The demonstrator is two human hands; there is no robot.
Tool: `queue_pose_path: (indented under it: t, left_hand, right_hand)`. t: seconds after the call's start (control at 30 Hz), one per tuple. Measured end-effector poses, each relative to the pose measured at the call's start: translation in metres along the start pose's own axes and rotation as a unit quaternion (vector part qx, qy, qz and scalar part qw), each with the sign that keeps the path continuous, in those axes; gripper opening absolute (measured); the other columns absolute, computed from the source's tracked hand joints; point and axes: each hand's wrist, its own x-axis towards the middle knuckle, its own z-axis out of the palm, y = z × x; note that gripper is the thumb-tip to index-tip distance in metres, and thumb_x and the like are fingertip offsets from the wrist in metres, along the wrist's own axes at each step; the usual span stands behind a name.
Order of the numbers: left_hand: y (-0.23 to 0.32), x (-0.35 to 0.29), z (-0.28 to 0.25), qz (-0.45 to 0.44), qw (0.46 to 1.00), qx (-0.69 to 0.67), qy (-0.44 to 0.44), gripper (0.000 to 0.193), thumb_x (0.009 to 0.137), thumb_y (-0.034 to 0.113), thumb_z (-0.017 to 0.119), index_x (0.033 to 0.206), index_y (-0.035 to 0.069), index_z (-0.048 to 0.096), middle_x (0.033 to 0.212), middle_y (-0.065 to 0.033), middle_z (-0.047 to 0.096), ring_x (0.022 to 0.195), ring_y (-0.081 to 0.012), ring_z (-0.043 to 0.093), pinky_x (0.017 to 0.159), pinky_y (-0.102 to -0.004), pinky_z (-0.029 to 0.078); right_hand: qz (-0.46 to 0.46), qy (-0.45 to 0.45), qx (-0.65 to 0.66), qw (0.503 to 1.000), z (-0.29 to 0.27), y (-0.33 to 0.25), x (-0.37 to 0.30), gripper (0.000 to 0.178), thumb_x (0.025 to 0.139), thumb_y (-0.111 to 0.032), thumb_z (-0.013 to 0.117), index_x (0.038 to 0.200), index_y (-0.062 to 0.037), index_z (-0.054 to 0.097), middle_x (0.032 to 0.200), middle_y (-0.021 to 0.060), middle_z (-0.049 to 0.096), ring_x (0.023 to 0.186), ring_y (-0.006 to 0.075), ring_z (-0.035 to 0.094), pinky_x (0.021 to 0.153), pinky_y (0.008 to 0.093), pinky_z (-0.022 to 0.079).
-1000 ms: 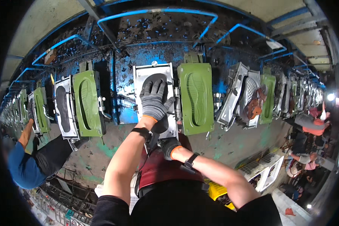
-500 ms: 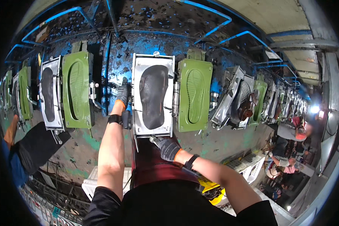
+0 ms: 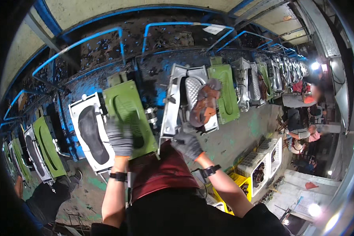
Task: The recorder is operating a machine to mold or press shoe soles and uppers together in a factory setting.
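Note:
My left hand (image 3: 120, 139), in a striped grey glove and smeared by motion, is over the inner edge of a green mould plate (image 3: 122, 96). Beside that plate lies a silver mould plate (image 3: 77, 112) with a black sole-shaped insert (image 3: 93, 131). My right hand (image 3: 188, 146), in a grey glove, is at the lower end of an open silver mould (image 3: 170, 112). Its fingers look curled there, but what they grip is hidden. A brown strapped sandal (image 3: 205, 103) sits on this mould's raised part, next to another green plate (image 3: 225, 90).
More silver and green moulds (image 3: 49, 145) line both sides. Blue bent rails (image 3: 185, 23) run behind. A yellow crate (image 3: 240, 183) and white crates (image 3: 259, 163) stand at the right. A co-worker's dark-clothed leg (image 3: 47, 200) is at the left; other people are far right.
My view has shifted right along the row, bringing the brown sandal near. My left hand has moved from the silver mould's far left side to the green plate. My right hand has left that mould's handle.

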Motion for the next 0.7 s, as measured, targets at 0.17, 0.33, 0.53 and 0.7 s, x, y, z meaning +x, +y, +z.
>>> queue_pose_path:
  t: [0.17, 0.33, 0.53, 0.7]
  left_hand:
    - [0.186, -0.021, 0.157, 0.378, 0.899, -0.052, -0.215, 0.03, 0.088, 0.013, 0.06, 0.116, 0.011, 0.07, 0.123, -0.0131, 0.064, 0.101, -0.0342, 0.066, 0.079, -0.0467, 0.053]
    - [0.253, -0.039, 0.21, 0.304, 0.837, 0.018, -0.455, 0.037, 0.09, 0.01, 0.058, 0.125, 0.017, 0.066, 0.114, -0.0143, 0.062, 0.103, -0.0359, 0.064, 0.084, -0.0447, 0.056]
    - [0.348, -0.038, 0.214, -0.012, 0.863, -0.256, -0.435, 0.031, 0.083, 0.01, 0.072, 0.111, 0.005, 0.061, 0.096, -0.0162, 0.066, 0.087, -0.0302, 0.066, 0.08, -0.0433, 0.052]
    - [0.248, 0.016, 0.297, -0.333, 0.717, -0.611, -0.042, 0.068, 0.086, 0.02, 0.077, 0.145, 0.009, 0.045, 0.137, -0.0099, 0.058, 0.118, -0.0235, 0.062, 0.103, -0.0399, 0.053]
  right_hand:
    - [0.112, 0.185, 0.008, 0.976, -0.112, 0.141, 0.004, 0.023, 0.084, -0.016, 0.075, 0.104, -0.0045, 0.075, 0.095, 0.0146, 0.075, 0.081, 0.0252, 0.071, 0.077, 0.0371, 0.056]
    - [0.137, -0.015, 0.011, 0.99, -0.169, 0.173, 0.036, 0.049, 0.067, -0.019, 0.086, 0.11, -0.0028, 0.071, 0.108, 0.0228, 0.072, 0.101, 0.0364, 0.07, 0.088, 0.0438, 0.056]
    - [0.142, 0.121, 0.037, 0.982, -0.209, 0.217, 0.069, 0.06, 0.068, -0.029, 0.089, 0.116, -0.0003, 0.07, 0.095, 0.0195, 0.076, 0.087, 0.0383, 0.073, 0.076, 0.0401, 0.057]
    - [-0.085, 0.104, -0.002, 0.991, -0.254, 0.141, 0.09, 0.024, 0.084, -0.026, 0.076, 0.088, -0.0028, 0.07, 0.079, 0.0223, 0.067, 0.075, 0.0434, 0.066, 0.068, 0.0468, 0.053]
